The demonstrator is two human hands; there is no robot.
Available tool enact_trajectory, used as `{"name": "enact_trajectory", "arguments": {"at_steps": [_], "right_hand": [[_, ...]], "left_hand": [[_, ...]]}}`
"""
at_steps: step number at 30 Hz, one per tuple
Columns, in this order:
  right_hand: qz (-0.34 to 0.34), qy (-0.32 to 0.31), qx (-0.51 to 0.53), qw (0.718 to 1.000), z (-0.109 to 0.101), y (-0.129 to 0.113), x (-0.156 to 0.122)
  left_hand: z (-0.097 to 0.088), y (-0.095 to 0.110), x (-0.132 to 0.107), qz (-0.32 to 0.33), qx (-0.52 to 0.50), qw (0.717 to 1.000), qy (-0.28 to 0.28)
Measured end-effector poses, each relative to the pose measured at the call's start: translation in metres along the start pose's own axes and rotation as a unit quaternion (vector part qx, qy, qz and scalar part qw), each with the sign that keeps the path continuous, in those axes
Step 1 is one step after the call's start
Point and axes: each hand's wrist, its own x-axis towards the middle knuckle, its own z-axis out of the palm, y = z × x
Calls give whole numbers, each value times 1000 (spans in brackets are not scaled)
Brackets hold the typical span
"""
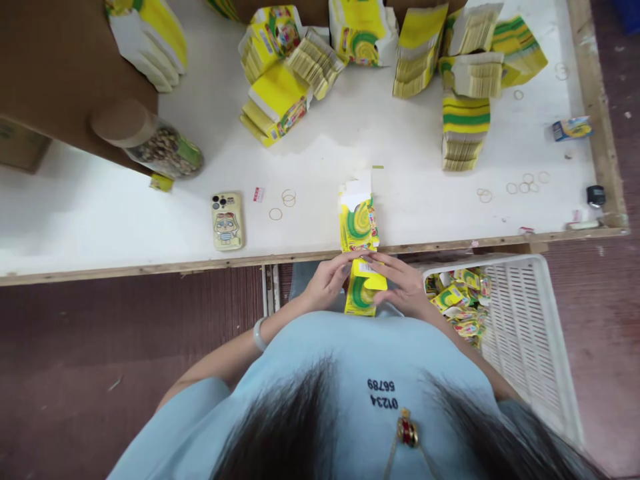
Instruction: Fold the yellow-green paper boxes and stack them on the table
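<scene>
A yellow and green printed carton (361,297) is between my hands, just below the table's front edge and close to my body. My left hand (327,283) grips its upper left side, fingertips reaching over the top. From the right, my right hand (404,287) holds the carton by its top flap and side, fingers bent around it. The fingertips of both hands meet near the flap and partly cover it. Just beyond them, a small pile of matching flat cartons (359,223) lies at the table edge, white flaps pointing away from me.
Bundles of flat cartons (466,133) stand at the back of the white table (320,173). A phone (227,221), a jar (165,148) and rubber bands (289,197) lie on it. Right of me, below the edge, a white basket (527,313) holds many small cartons (457,297).
</scene>
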Motion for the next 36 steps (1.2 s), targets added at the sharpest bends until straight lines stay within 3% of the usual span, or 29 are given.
{"name": "enact_trajectory", "arguments": {"at_steps": [3,7,11,14,16,18,21,23,24,25,27,28,29,30,31,34,36], "right_hand": [[102,-21,69,992,2,-10,2],[247,-23,228,942,8,-23,7],[295,-23,301,907,-2,-26,12],[318,-43,345,882,-8,-25,12],[335,-46,358,870,-9,-22,10],[354,4,345,869,-13,-16,2],[368,152,242,885,-45,0,-21],[372,225,93,896,-84,10,-46],[386,223,-7,895,-106,13,-59],[407,208,-132,879,-126,16,-72],[438,175,-368,801,-157,17,-93],[438,165,-446,763,-165,16,-99],[428,165,-488,742,-169,16,-101],[411,172,-498,744,-167,16,-99],[387,180,-482,765,-162,16,-93],[275,219,-382,854,-126,17,-51],[181,246,-319,897,-93,13,-11]], "left_hand": [[-1,1,1,-4,34,999,25],[-1,4,3,5,73,997,25],[-2,9,5,23,115,993,0],[-3,10,8,75,165,983,-19],[-5,11,16,127,226,965,-36],[-11,12,31,192,305,932,-49],[-30,15,76,260,400,879,8],[-47,14,115,238,426,867,99],[-56,13,134,220,432,865,128],[-64,10,152,198,436,866,140],[-78,6,182,150,446,876,111],[-82,5,192,135,450,879,87],[-86,5,200,129,454,879,67],[-88,6,205,135,456,878,56],[-90,9,207,152,455,876,56],[-91,26,201,222,431,871,83],[-84,39,187,245,399,878,97]]}}
